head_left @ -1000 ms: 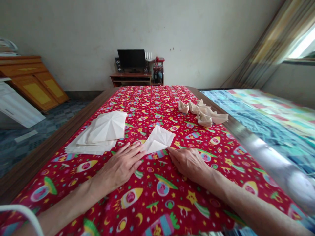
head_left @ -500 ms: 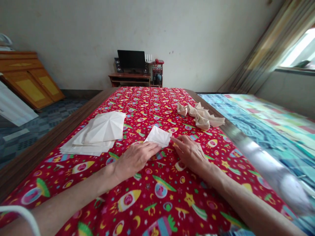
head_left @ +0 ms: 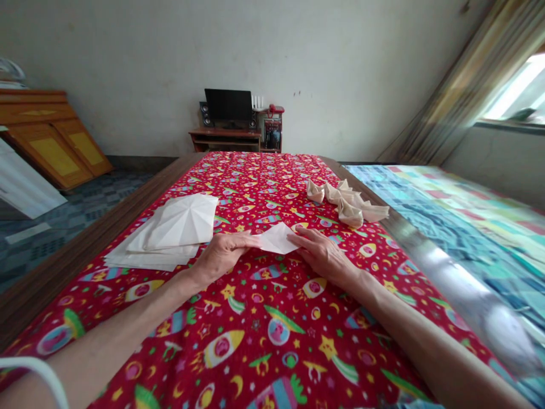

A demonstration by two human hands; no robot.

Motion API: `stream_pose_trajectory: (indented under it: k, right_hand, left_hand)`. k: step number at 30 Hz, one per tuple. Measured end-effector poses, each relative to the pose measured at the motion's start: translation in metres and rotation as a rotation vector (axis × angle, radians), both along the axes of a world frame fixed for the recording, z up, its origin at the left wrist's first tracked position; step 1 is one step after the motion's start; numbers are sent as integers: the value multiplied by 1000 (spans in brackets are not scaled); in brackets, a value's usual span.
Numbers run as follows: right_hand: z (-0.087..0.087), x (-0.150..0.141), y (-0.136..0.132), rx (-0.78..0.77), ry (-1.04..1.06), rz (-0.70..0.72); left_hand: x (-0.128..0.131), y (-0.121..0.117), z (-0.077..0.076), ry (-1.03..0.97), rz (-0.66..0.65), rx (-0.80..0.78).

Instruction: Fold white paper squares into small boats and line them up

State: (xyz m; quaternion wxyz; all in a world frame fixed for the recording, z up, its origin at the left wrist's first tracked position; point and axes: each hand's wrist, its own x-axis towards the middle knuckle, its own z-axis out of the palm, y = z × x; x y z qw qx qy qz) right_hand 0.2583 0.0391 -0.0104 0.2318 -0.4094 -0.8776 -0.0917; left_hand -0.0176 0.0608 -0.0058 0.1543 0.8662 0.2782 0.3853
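A small folded piece of white paper [head_left: 277, 238] is held between my two hands over the middle of the red patterned cloth [head_left: 272, 295]. My left hand [head_left: 223, 253] pinches its left corner between thumb and fingers. At the paper's right corner, the fingers of my right hand [head_left: 321, 253] are closed on the edge. To the left lies a stack of creased white paper sheets [head_left: 183, 224], the top one with fold lines fanning out from its middle. Several cream folded paper shapes [head_left: 349, 204] with pointed ends sit together at the right.
Beyond the far end of the cloth, a monitor [head_left: 229, 105] with speakers stands on a low desk [head_left: 225, 133]. A bed with a patchwork cover [head_left: 426, 199] adjoins the right side. Wooden cabinet [head_left: 55, 139] at the left; a white cable [head_left: 40, 366] crosses the lower left corner.
My left hand has shifted from the paper's front edge to its left corner and now pinches it. The paper has turned, and my right hand has moved slightly left onto its right corner.
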Motion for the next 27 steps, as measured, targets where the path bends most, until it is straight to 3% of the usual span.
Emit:
stream_pose_trajectory:
  k: [3,6,12,21,27]
  right_hand:
    - [5,-1,-7,99,0,-8]
    - [14,-6,-22,199,-69,53]
    - [20,-26,-50,156,-175,243]
    - [15,-28,-47,-27,-106,330]
    - [12,-40,-52,-165,33,369]
  left_hand:
    - [-1,3,1,62,-40,60]
    - [0,3,1,188,26,178]
    - [6,-9,3,460,115,311]
    - [-13,-53,-8,501,-19,109]
    - [-17,-57,-9,495,-22,106]
